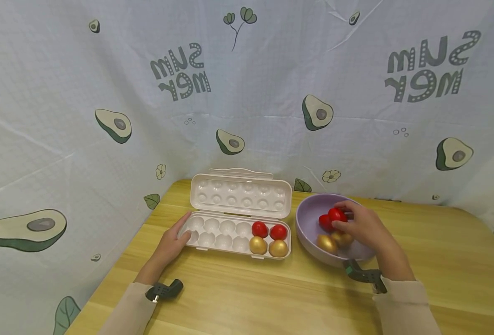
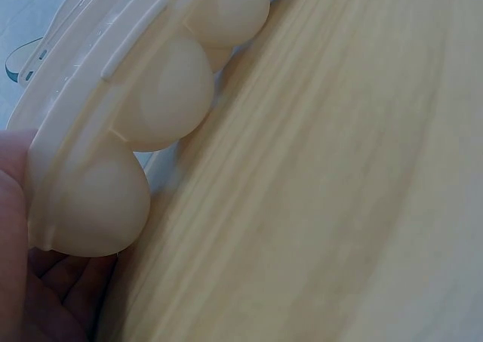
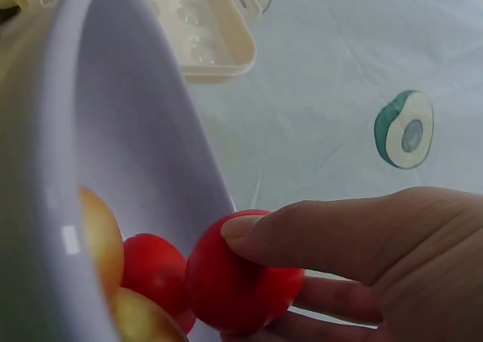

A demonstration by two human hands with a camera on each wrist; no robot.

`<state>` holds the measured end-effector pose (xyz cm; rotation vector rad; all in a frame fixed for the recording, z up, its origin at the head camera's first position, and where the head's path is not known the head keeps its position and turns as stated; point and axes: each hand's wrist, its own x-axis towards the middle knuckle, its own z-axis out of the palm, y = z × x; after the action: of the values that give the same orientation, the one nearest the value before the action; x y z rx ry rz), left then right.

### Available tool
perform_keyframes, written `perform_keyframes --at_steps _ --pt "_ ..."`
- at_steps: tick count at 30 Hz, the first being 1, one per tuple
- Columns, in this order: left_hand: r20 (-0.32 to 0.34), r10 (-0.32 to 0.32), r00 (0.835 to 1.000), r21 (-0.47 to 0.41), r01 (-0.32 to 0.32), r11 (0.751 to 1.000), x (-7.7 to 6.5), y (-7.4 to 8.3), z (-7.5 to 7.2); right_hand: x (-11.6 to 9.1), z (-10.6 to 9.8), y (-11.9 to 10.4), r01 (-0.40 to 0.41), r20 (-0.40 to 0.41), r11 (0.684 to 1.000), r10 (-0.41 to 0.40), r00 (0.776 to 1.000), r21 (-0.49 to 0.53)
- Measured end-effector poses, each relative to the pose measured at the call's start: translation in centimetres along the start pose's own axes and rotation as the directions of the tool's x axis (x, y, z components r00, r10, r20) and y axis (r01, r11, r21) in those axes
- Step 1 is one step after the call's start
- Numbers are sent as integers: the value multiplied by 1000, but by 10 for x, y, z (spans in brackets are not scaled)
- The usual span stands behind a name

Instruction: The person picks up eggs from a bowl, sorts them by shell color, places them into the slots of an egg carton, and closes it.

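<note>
My right hand [image 1: 366, 225] pinches a red egg [image 3: 230, 281] between thumb and fingers, over the purple bowl [image 1: 307, 221]. Below it in the bowl lie another red egg [image 3: 155, 270] and gold eggs [image 1: 326, 243]. To the left stands a white plastic egg box [image 1: 223, 241], its lid [image 1: 240, 211] tipped back. Two red eggs [image 1: 259, 229] fill the back cups at its right end, with two gold eggs [image 1: 278, 248] in front of them; the other cups are bare. My left hand [image 1: 169, 244] grips the box's left end, thumb at the front and fingers around the end.
Everything stands on a wooden table [image 1: 247, 288]. A pale cloth [image 1: 268, 125] printed with avocados hangs right behind the table and along its left side. The bowl is close to the right end of the egg box.
</note>
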<state>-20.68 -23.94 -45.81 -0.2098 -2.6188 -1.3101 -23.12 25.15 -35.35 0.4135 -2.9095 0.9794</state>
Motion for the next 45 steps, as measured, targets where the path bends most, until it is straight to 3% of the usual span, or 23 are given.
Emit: perform_keyframes --at_steps 11,15,37,45 --pt "5 -21 1000 -9 21 1000 0 1 0 1 6 -13 -1 -67 1000 0 998 -8" --pt "8 -38 999 -1 38 999 0 1 1 3 8 -17 -15 -80 999 18 997 37" --pt "1 -19 1000 7 19 1000 1 0 1 13 39 -41 126 -241 982 -90 966 138" --pt "0 -16 1000 3 16 1000 0 -1 1 14 47 -51 158 -250 962 -100 963 223"
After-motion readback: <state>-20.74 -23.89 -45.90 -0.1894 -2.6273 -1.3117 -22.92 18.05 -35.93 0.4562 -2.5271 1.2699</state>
